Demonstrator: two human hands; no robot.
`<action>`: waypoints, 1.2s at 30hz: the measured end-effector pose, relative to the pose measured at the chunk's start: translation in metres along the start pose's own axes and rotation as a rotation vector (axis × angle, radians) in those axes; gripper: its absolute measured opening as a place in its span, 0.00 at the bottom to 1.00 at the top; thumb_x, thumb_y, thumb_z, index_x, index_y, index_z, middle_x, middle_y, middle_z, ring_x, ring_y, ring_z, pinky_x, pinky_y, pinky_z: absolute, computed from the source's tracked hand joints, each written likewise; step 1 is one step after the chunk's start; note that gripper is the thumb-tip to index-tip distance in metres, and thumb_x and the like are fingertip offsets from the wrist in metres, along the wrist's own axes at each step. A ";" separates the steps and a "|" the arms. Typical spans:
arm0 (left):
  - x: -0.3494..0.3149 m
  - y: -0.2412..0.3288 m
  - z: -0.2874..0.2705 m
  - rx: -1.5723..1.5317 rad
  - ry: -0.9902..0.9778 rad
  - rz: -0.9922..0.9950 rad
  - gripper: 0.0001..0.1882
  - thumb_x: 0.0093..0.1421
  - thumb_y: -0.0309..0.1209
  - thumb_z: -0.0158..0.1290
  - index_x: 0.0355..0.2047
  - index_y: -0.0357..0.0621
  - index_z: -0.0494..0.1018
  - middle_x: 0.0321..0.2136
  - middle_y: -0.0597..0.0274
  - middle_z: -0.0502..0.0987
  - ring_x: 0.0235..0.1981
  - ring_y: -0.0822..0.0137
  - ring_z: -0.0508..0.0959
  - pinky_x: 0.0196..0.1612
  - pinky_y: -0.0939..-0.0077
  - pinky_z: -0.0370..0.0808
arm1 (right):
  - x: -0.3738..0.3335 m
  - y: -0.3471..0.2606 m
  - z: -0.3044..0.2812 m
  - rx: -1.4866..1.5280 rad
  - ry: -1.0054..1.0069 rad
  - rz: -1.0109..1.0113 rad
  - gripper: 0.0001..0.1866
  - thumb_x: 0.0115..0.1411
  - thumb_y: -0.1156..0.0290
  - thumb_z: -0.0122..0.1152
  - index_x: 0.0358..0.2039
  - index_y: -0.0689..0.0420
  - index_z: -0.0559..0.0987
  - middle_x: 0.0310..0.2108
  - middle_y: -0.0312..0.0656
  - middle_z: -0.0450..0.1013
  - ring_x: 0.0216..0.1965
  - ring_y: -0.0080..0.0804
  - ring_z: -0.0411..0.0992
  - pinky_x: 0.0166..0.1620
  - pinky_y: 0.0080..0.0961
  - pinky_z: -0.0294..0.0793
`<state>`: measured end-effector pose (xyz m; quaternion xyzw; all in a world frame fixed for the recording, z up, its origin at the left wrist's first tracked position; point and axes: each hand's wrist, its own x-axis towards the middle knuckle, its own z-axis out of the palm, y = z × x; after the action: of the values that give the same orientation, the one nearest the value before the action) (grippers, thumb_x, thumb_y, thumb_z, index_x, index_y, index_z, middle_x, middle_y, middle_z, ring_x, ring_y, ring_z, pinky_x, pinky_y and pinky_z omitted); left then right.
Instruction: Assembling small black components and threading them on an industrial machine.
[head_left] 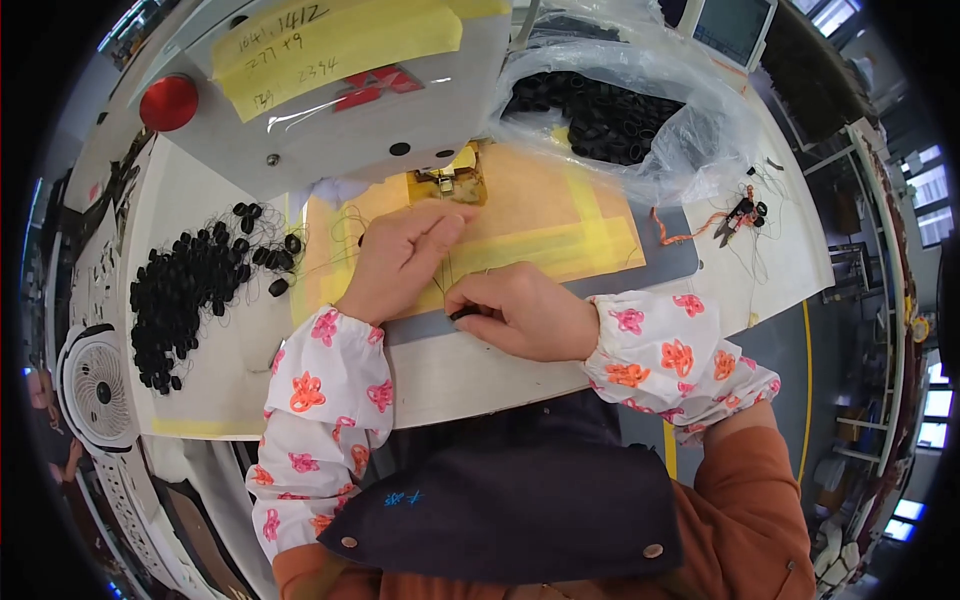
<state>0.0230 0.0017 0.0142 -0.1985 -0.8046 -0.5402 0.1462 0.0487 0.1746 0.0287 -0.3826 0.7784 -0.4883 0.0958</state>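
My left hand (402, 258) is closed just in front of the presser foot (445, 184) of a sewing machine (350, 130). Its fingertips are turned away, so whatever they pinch is hidden. To the right and closer to me, my right hand (528, 312) pinches a small black fabric loop (465, 313) between thumb and forefinger, above the front edge of the bed. Thin dark threads run between the two hands. Yellow tape and tan sheeting (540, 215) cover the machine bed beneath them.
Many black loops joined by threads lie heaped (190, 290) on the left. A clear plastic bag (700, 130) of black loops stands at the back right. Thread snips (738, 218) with an orange cord (682, 236) lie on the right. A white fan (100, 388) is at far left.
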 end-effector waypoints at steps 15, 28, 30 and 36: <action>0.002 0.004 -0.005 0.148 -0.167 -0.338 0.13 0.49 0.29 0.55 0.37 0.45 0.73 0.09 0.66 0.62 0.11 0.77 0.60 0.18 0.82 0.59 | 0.058 0.049 -0.052 0.525 -0.216 0.412 0.10 0.54 0.73 0.55 0.32 0.62 0.65 0.21 0.38 0.70 0.18 0.20 0.67 0.20 0.13 0.65; 0.020 -0.009 -0.001 0.481 -0.051 -0.306 0.11 0.49 0.37 0.53 0.28 0.43 0.75 0.09 0.62 0.67 0.11 0.66 0.67 0.18 0.74 0.61 | 0.055 0.064 -0.017 -0.165 0.483 0.033 0.05 0.44 0.75 0.59 0.20 0.63 0.73 0.20 0.46 0.70 0.22 0.41 0.69 0.26 0.31 0.68; 0.024 -0.007 0.001 0.458 -0.065 -0.366 0.12 0.49 0.38 0.52 0.28 0.44 0.76 0.09 0.62 0.67 0.11 0.67 0.67 0.18 0.75 0.61 | 0.054 0.063 -0.022 -0.176 0.426 0.071 0.05 0.47 0.75 0.59 0.25 0.64 0.75 0.19 0.41 0.72 0.19 0.23 0.69 0.25 0.19 0.67; 0.026 -0.010 0.002 0.380 -0.071 -0.486 0.14 0.50 0.40 0.52 0.31 0.45 0.76 0.09 0.64 0.68 0.11 0.73 0.66 0.18 0.78 0.61 | 0.056 0.060 -0.025 -0.132 0.453 0.116 0.06 0.47 0.75 0.59 0.23 0.65 0.75 0.18 0.41 0.72 0.18 0.23 0.68 0.24 0.18 0.67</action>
<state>-0.0040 0.0047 0.0170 0.0118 -0.9198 -0.3918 0.0190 -0.0330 0.1669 0.0032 -0.2234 0.8309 -0.5036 -0.0785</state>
